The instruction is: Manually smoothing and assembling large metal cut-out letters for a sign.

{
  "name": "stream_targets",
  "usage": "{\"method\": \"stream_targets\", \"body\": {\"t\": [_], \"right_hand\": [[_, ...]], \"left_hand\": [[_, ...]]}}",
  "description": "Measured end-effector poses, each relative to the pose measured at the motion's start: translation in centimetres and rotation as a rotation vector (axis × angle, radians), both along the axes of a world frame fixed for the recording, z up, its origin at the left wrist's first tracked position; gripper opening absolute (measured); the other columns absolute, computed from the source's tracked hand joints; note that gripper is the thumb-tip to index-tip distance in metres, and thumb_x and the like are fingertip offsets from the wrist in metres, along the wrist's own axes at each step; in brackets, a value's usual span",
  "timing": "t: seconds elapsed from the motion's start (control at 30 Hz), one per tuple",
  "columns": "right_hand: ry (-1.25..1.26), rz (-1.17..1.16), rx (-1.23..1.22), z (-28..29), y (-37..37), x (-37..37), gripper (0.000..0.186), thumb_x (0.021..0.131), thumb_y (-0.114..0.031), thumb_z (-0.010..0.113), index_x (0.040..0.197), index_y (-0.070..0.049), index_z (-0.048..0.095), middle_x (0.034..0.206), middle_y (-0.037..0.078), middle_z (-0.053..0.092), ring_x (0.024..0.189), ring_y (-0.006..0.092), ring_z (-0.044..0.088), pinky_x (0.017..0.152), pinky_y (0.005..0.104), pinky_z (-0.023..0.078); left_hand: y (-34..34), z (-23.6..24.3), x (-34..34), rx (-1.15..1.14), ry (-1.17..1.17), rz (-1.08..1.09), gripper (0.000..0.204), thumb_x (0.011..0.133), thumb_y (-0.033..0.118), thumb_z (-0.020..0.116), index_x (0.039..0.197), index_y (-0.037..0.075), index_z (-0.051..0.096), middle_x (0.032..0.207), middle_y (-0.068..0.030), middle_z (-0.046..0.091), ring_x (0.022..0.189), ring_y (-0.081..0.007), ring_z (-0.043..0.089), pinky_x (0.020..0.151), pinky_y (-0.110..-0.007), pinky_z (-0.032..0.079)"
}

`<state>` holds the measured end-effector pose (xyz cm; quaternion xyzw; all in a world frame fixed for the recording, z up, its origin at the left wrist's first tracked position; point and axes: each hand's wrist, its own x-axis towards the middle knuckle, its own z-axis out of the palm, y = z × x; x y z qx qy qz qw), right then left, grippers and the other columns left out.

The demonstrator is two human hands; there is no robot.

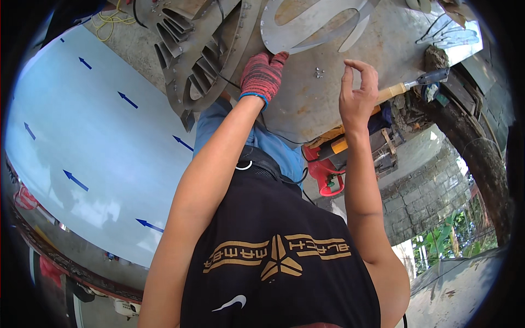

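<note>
My left hand (261, 76), in a red and grey knit glove, grips the lower edge of a silver, curved cut-out metal piece (278, 37). My bare right hand (358, 93) is raised right of it, thumb and index pinched; anything between them is too small to make out. A few small metal bits (319, 72) lie between my hands on the stained metal work surface (295, 104). A tool with a wooden handle (391, 93) and dark metal head lies beside my right hand. Left of my glove are metal cut-outs with upright strips (202, 68).
A large pale sheet (93, 158) with blue arrows is at left. A yellow cord (112, 19) lies at upper left. A red object (325, 177) and a black-and-yellow tool (333, 147) sit below the work edge. A tree trunk (465, 147) stands at right.
</note>
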<state>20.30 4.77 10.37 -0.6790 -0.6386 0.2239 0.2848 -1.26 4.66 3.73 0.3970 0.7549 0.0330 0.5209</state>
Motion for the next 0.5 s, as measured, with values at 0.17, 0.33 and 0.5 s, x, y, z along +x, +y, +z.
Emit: {"method": "stream_targets", "body": {"t": [0.17,0.33,0.5], "right_hand": [[-0.015,-0.076,-0.197,-2.3,-3.5,1.1,0.011,0.091,-0.006,0.068,0.102,-0.006,0.069,0.096,0.010,0.067,0.097,0.0293,0.063,0.087,0.0411,0.046],[-0.067,-0.032,-0.311,-4.0,-4.4,2.5,0.014,0.088,-0.005,0.069,0.101,-0.005,0.069,0.096,0.011,0.066,0.096,0.0308,0.062,0.087,0.0424,0.047],[-0.125,0.167,-0.279,-4.8,-2.9,2.9,0.012,0.085,-0.006,0.072,0.097,-0.006,0.072,0.093,0.011,0.064,0.093,0.0321,0.060,0.086,0.0419,0.049]], "left_hand": [[0.2,-0.3,0.2,0.047,-0.016,0.011,0.063,0.099,0.060,0.056,0.115,0.001,0.070,0.119,-0.0276,0.068,0.113,-0.0466,0.062,0.099,-0.053,0.048],[0.4,-0.2,0.0,0.023,0.006,0.005,0.063,0.099,0.059,0.056,0.120,0.001,0.070,0.122,-0.0274,0.067,0.116,-0.0462,0.062,0.100,-0.051,0.048],[0.6,0.1,0.0,0.050,-0.058,0.066,0.061,0.100,0.056,0.059,0.124,0.001,0.069,0.123,-0.0255,0.068,0.116,-0.0443,0.063,0.101,-0.048,0.048]]}}
